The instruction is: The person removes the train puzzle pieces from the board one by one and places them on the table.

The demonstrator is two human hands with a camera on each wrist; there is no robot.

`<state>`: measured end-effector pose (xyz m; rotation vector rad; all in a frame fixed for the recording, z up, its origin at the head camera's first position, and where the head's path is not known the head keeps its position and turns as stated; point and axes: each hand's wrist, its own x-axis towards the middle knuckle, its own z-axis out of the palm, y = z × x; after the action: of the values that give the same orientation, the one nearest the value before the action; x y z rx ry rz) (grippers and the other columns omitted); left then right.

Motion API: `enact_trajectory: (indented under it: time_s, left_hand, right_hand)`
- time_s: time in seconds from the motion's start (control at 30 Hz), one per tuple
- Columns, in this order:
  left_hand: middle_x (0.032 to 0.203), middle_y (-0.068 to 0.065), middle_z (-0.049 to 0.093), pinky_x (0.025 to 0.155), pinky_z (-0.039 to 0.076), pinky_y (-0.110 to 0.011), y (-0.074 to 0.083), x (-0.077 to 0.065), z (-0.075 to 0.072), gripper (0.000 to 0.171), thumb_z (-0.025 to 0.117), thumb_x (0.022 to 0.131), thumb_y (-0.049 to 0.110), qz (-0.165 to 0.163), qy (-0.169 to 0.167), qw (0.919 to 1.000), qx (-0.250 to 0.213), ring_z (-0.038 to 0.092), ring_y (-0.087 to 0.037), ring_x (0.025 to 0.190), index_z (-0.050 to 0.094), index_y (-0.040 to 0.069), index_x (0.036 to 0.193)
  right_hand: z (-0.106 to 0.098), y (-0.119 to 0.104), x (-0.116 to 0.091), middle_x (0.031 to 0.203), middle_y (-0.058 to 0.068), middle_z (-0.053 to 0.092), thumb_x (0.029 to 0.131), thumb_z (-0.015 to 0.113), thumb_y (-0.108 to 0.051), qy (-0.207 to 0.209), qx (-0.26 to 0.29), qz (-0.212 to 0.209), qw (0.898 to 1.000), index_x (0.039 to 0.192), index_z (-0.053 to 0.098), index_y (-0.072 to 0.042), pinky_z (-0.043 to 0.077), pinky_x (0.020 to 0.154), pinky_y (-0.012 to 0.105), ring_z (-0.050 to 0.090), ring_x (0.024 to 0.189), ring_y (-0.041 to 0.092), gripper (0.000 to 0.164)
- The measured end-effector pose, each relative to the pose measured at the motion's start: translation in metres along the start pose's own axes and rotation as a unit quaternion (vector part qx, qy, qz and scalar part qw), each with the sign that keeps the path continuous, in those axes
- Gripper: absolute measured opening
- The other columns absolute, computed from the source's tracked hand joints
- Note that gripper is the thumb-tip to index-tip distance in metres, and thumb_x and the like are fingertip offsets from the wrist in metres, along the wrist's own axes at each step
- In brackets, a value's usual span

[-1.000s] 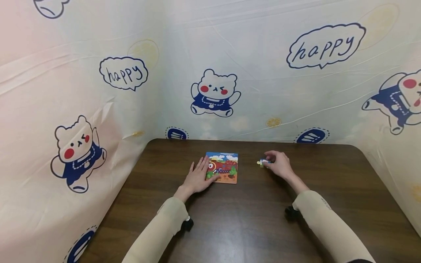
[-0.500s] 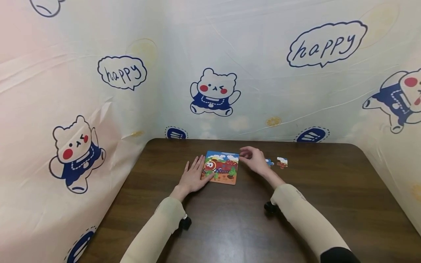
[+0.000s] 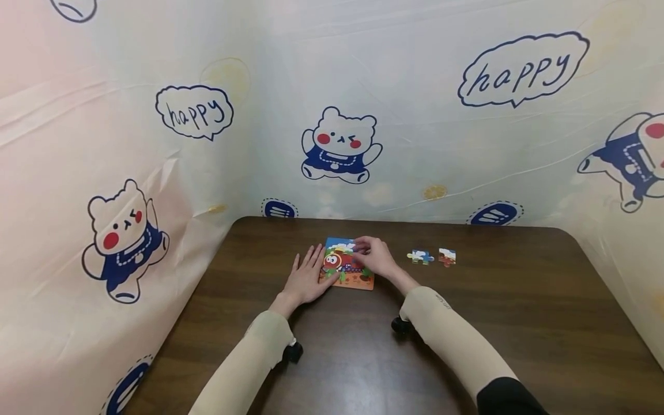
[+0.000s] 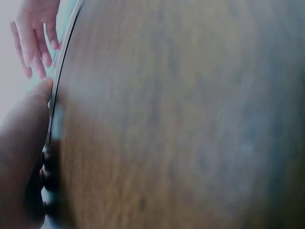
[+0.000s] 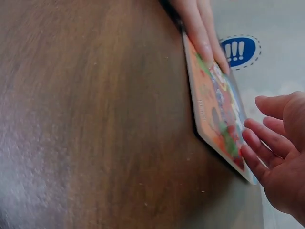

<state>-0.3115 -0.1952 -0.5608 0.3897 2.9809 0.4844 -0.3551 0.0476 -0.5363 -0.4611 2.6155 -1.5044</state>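
Observation:
A square picture puzzle [image 3: 358, 281] with a red cartoon train lies on the brown table. My left hand [image 3: 306, 279] rests along its left side, fingers spread straight and thumb across its lower left edge. Over the right part of the puzzle is my right hand [image 3: 376, 256], hiding some of the picture. In the right wrist view, the right hand [image 5: 279, 148] has loosely bent fingers with the thumb apart, close to the puzzle's [image 5: 202, 109] surface. Nothing shows between them. Two loose jigsaw pieces lie to the right: a blue-and-white one [image 3: 420, 257] and a red-and-white one [image 3: 447, 257].
The dark wooden table [image 3: 358, 351] has rounded far corners. A pale curtain [image 3: 415, 115] printed with bears and "happy" bubbles hangs behind it and along both sides.
My right hand has left the loose jigsaw pieces and moved left over the puzzle, uncovering both pieces. My left hand stays at the puzzle's left side.

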Motion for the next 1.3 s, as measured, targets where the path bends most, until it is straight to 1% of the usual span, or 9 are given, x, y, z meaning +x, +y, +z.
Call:
enact_trajectory:
  time_s: [0.13,0.27,0.43,0.57,0.67,0.8,0.97,1.13,1.3]
  left_hand:
    - [0.186,-0.011,0.019,0.139,0.004,-0.068,-0.003,0.001,0.0,0.094,0.049,0.108,0.07,0.006,0.001,1.0,-0.005,0.012,-0.034,0.175,0.021,0.012,0.177]
    - [0.185,-0.013,0.02,0.138,0.003,-0.07,-0.009,0.002,0.002,0.097,0.043,0.107,0.077,0.017,0.013,0.9995,-0.024,0.012,-0.036,0.174,0.024,0.012,0.177]
    - [0.185,-0.014,0.022,0.137,0.002,-0.072,-0.009,0.001,0.005,0.098,0.043,0.106,0.079,0.027,0.025,0.9986,-0.037,0.013,-0.036,0.174,0.025,0.013,0.176]
    - [0.185,-0.013,0.023,0.136,0.004,-0.072,-0.01,0.001,0.011,0.1,0.04,0.104,0.082,0.033,0.034,0.9981,-0.04,0.014,-0.036,0.174,0.025,0.015,0.177]
    - [0.185,-0.012,0.022,0.138,0.006,-0.07,-0.004,-0.001,0.006,0.094,0.046,0.107,0.075,0.024,0.026,0.9991,-0.024,0.015,-0.036,0.174,0.026,0.015,0.177]
    - [0.186,-0.01,0.02,0.138,0.007,-0.069,-0.001,0.0,0.003,0.088,0.05,0.109,0.067,0.016,0.019,0.9997,0.006,0.014,-0.034,0.174,0.026,0.016,0.177]
    - [0.187,-0.008,0.017,0.139,0.007,-0.068,0.0,0.0,0.003,0.088,0.048,0.109,0.069,0.011,0.011,0.9998,0.014,0.012,-0.032,0.175,0.023,0.019,0.177]
    - [0.187,-0.006,0.015,0.139,0.005,-0.068,-0.002,0.001,0.005,0.089,0.046,0.109,0.071,0.008,0.008,0.9999,0.012,0.01,-0.032,0.175,0.021,0.021,0.178]
    - [0.186,-0.008,0.018,0.138,0.006,-0.069,-0.002,0.0,0.006,0.087,0.049,0.109,0.067,0.01,0.012,0.9999,0.0,0.012,-0.034,0.175,0.024,0.019,0.177]
  right_hand:
    - [0.006,0.0,0.002,0.132,0.023,0.078,0.108,0.07,-0.009,-0.001,0.005,0.012,1.0,0.144,0.067,0.004,0.06,0.109,0.054,0.074,0.124,0.038,0.038]
    - [0.011,-0.002,0.005,0.134,0.023,0.077,0.11,0.067,-0.01,-0.01,0.017,0.016,1.0,0.145,0.066,0.004,0.059,0.11,0.053,0.073,0.128,0.039,0.038]
    - [0.018,-0.006,0.007,0.133,0.023,0.077,0.111,0.066,-0.013,-0.03,0.024,0.03,0.999,0.146,0.065,0.004,0.06,0.106,0.05,0.073,0.125,0.038,0.04]
    - [0.023,-0.005,0.006,0.133,0.021,0.075,0.11,0.067,-0.014,-0.01,0.007,0.035,0.999,0.144,0.068,0.001,0.06,0.1,0.049,0.071,0.119,0.034,0.038]
    - [0.026,-0.003,0.006,0.135,0.02,0.074,0.109,0.068,-0.011,0.017,-0.001,0.031,0.999,0.14,0.071,0.0,0.058,0.102,0.05,0.069,0.118,0.033,0.033]
    - [0.027,-0.003,0.007,0.138,0.02,0.074,0.11,0.067,-0.013,0.012,0.006,0.025,1.0,0.138,0.072,-0.001,0.057,0.107,0.053,0.068,0.124,0.035,0.032]
    - [0.026,-0.004,0.009,0.139,0.018,0.074,0.111,0.067,-0.016,-0.012,0.04,0.051,0.998,0.141,0.072,-0.003,0.056,0.109,0.051,0.067,0.128,0.035,0.034]
    - [0.024,-0.006,0.01,0.141,0.017,0.075,0.11,0.067,-0.014,-0.027,0.107,0.091,0.99,0.147,0.068,-0.004,0.054,0.111,0.05,0.065,0.129,0.034,0.038]
    - [0.025,-0.009,0.012,0.144,0.017,0.073,0.109,0.068,-0.014,-0.028,0.114,0.105,0.987,0.151,0.066,-0.005,0.053,0.109,0.048,0.063,0.129,0.033,0.042]
